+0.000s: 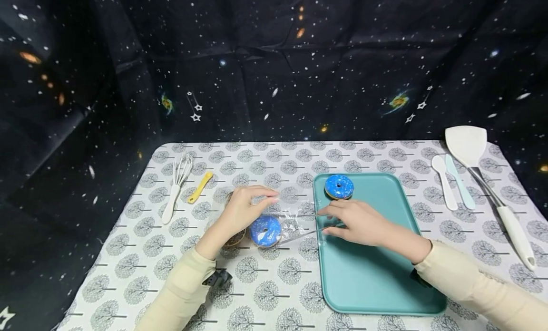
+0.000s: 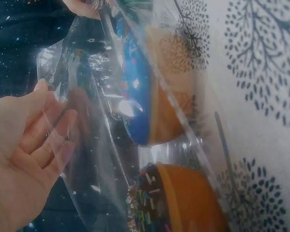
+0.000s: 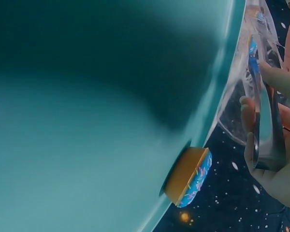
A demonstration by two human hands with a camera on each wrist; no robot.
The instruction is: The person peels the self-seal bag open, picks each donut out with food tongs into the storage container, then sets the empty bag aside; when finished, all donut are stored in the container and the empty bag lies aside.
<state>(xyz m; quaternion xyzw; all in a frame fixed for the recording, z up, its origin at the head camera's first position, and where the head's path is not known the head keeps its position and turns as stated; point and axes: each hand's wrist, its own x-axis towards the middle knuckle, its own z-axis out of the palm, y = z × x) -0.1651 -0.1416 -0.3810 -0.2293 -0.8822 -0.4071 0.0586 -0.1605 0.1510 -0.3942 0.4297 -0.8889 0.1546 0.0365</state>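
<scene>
My right hand (image 1: pixel 357 221) grips metal tongs (image 3: pixel 270 140), whose arms reach left into a clear plastic bag (image 1: pixel 295 209). The tips of the tongs are right at a blue-frosted donut (image 1: pixel 265 230) inside the bag. A chocolate donut with sprinkles (image 2: pixel 157 198) lies beside it in the bag, partly hidden under my left wrist in the head view. My left hand (image 1: pixel 246 205) holds the bag's upper film between thumb and fingers, above the donuts. Another blue donut (image 1: pixel 339 186) sits on the teal tray (image 1: pixel 372 283), at its far left corner, just beyond my right hand.
A white whisk (image 1: pixel 174 193) and a yellow-handled utensil (image 1: pixel 200 187) lie on the left of the tree-print cloth. Right of the tray are a white spoon (image 1: pixel 445 183), a mint knife (image 1: pixel 460 181) and a large white spatula (image 1: pixel 492 183). A dark starry curtain hangs behind.
</scene>
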